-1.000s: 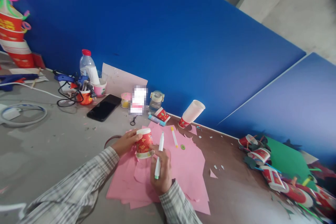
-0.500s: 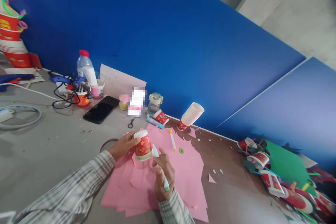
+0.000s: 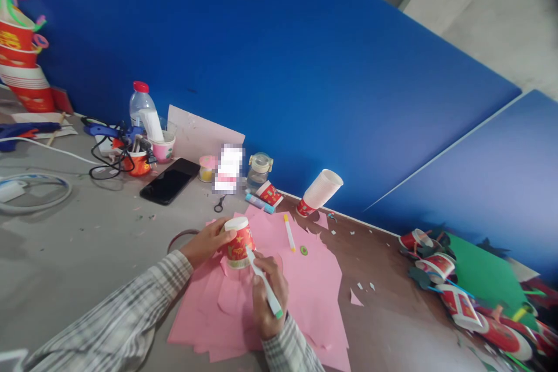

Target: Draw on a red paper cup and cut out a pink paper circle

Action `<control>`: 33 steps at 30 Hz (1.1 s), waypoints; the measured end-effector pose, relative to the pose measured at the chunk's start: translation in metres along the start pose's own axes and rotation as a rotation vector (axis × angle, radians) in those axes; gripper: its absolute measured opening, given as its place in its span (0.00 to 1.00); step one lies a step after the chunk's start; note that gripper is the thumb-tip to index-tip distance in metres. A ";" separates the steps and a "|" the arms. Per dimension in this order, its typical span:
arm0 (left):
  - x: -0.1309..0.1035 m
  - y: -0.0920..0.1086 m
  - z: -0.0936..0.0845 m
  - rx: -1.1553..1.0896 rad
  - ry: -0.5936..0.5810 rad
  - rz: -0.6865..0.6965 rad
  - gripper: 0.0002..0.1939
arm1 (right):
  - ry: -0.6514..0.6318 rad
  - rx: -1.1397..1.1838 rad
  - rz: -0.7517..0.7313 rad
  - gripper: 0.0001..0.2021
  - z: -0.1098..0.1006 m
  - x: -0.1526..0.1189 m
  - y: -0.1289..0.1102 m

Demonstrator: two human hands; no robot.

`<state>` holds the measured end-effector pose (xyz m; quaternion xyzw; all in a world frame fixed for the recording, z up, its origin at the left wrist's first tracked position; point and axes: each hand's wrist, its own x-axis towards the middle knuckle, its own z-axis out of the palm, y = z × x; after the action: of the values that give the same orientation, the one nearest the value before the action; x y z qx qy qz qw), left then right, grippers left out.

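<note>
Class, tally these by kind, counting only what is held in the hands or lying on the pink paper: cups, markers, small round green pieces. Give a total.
Cups: 1 (the red cup in the left hand)
Markers: 2 (the green-ended marker in the right hand, the yellow-ended marker on the paper)
Small round green pieces: 1
Total: 4

- Left sleeve: long, woven plaid; off-white ground crossed by grey and darker lines; loose cut, creased along the forearm.
- Left cuff: same plaid, ending at the wrist.
- Right sleeve: matching plaid, lower portion only in frame; ground perhaps faintly yellowish, though blur leaves this uncertain.
- Left grip: bare hand.
- Right grip: bare hand, fingers and wrist uncovered.
</note>
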<state>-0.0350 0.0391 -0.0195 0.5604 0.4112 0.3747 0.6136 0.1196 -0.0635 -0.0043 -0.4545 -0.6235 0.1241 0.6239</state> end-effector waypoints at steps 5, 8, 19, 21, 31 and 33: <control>-0.001 0.002 0.001 -0.010 0.023 0.032 0.29 | -0.012 -0.014 0.006 0.13 0.001 -0.001 0.000; -0.002 0.003 0.000 -0.016 0.024 0.045 0.28 | -0.032 -0.022 0.011 0.13 0.001 -0.001 0.002; -0.002 0.003 0.001 -0.028 0.026 0.051 0.29 | -0.091 -0.060 0.023 0.12 0.000 -0.001 0.003; -0.002 0.004 0.001 -0.032 0.029 0.052 0.29 | -0.090 -0.070 0.025 0.12 0.000 -0.001 0.002; -0.003 0.006 0.001 -0.038 0.039 0.068 0.28 | -0.095 -0.055 0.020 0.12 0.000 -0.001 0.003; -0.003 0.005 0.001 -0.037 0.036 0.069 0.28 | -0.096 -0.054 0.032 0.12 0.000 -0.001 0.004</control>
<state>-0.0351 0.0367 -0.0145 0.5561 0.3955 0.4132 0.6030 0.1214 -0.0619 -0.0077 -0.4746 -0.6483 0.1390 0.5788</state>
